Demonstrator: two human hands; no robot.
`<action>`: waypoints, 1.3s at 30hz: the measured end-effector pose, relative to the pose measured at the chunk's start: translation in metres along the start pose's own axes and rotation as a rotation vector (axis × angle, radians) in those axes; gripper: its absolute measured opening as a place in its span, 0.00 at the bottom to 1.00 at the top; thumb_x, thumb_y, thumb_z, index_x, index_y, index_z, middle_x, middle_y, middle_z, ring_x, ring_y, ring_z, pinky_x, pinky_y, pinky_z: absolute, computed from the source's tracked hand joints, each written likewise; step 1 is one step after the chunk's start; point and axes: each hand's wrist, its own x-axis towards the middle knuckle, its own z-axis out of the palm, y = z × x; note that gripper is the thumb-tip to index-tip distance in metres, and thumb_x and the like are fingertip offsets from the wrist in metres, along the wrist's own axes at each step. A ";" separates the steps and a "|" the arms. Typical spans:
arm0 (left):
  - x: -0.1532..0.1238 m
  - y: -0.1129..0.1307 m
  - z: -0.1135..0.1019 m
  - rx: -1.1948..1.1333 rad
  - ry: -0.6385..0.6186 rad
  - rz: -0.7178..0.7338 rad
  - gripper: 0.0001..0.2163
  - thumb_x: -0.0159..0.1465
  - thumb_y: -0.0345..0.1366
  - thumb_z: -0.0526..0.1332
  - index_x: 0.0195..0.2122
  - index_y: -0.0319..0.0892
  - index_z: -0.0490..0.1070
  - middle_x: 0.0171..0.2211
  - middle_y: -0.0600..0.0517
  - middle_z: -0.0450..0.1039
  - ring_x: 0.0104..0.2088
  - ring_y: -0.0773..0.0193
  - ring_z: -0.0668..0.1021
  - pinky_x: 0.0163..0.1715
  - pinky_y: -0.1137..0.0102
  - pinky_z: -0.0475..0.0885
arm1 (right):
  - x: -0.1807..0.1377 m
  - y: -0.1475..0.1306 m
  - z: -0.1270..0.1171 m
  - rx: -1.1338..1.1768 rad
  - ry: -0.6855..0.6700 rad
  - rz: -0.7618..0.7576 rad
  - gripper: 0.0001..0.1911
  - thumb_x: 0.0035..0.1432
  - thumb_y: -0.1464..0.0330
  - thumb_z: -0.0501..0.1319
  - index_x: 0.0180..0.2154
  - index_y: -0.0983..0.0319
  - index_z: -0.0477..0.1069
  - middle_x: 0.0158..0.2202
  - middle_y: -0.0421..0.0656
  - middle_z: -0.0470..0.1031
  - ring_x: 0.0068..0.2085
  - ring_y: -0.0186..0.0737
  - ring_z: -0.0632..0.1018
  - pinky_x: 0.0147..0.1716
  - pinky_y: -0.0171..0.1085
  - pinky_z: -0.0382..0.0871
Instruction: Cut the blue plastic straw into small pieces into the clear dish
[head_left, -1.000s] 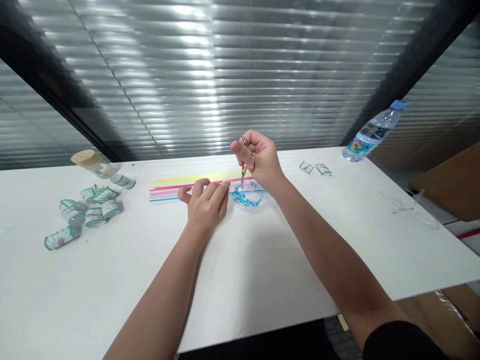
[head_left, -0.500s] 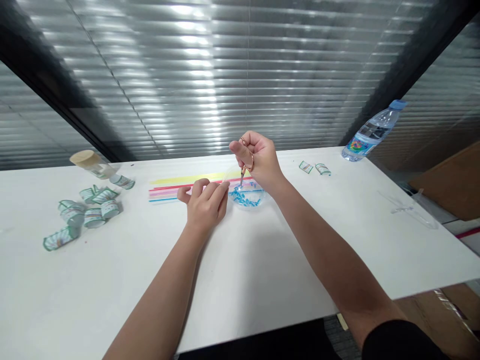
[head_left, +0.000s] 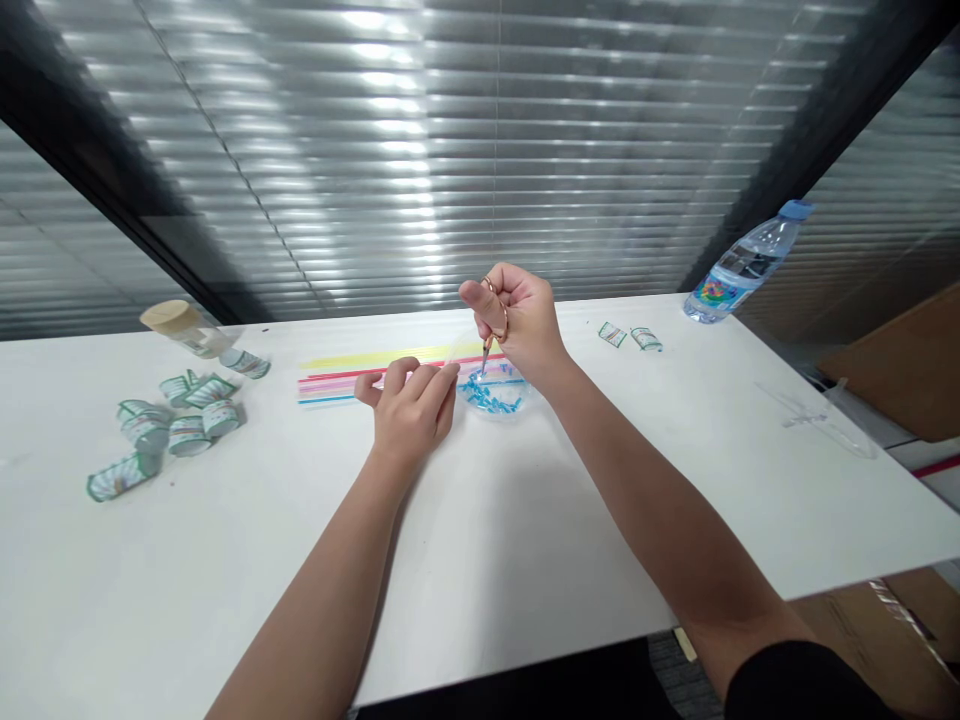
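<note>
On a white bench (head_left: 465, 560), the left hand (head_left: 409, 415), fingers bent, lies over colored strips (head_left: 330, 383); whether it pinches one cannot be told. Just right of its fingertips is a clear dish (head_left: 501, 414) holding small blue pieces (head_left: 491, 400). Above, the right hand (head_left: 526, 318) grips scissors (head_left: 486, 353) by their rings, blades pointing down at the dish. Farther back: a water bottle (head_left: 739, 270), right; blinds (head_left: 465, 150) behind.

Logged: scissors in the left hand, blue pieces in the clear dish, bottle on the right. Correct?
Not quite: the head view shows the scissors in the right hand. The blue pieces in the clear dish and the bottle on the right are correct.
</note>
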 end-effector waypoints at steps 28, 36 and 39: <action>0.000 0.002 0.000 -0.066 -0.037 -0.050 0.08 0.64 0.32 0.58 0.42 0.49 0.74 0.26 0.54 0.76 0.36 0.56 0.73 0.41 0.60 0.46 | -0.001 0.004 0.000 0.016 -0.064 -0.010 0.26 0.45 0.49 0.67 0.23 0.58 0.55 0.15 0.30 0.54 0.20 0.26 0.60 0.21 0.31 0.57; 0.003 0.003 -0.002 -0.010 -0.009 0.002 0.08 0.63 0.31 0.59 0.42 0.48 0.73 0.28 0.55 0.78 0.36 0.57 0.73 0.40 0.60 0.47 | -0.002 0.004 0.001 0.025 -0.062 -0.004 0.26 0.46 0.50 0.67 0.22 0.59 0.54 0.14 0.30 0.53 0.20 0.26 0.60 0.21 0.31 0.59; 0.003 0.003 -0.003 0.000 0.001 -0.008 0.09 0.63 0.31 0.60 0.43 0.48 0.73 0.32 0.53 0.79 0.37 0.56 0.74 0.41 0.59 0.47 | 0.000 0.002 0.000 0.011 -0.052 0.002 0.26 0.47 0.51 0.67 0.22 0.59 0.55 0.14 0.30 0.54 0.19 0.25 0.60 0.19 0.30 0.57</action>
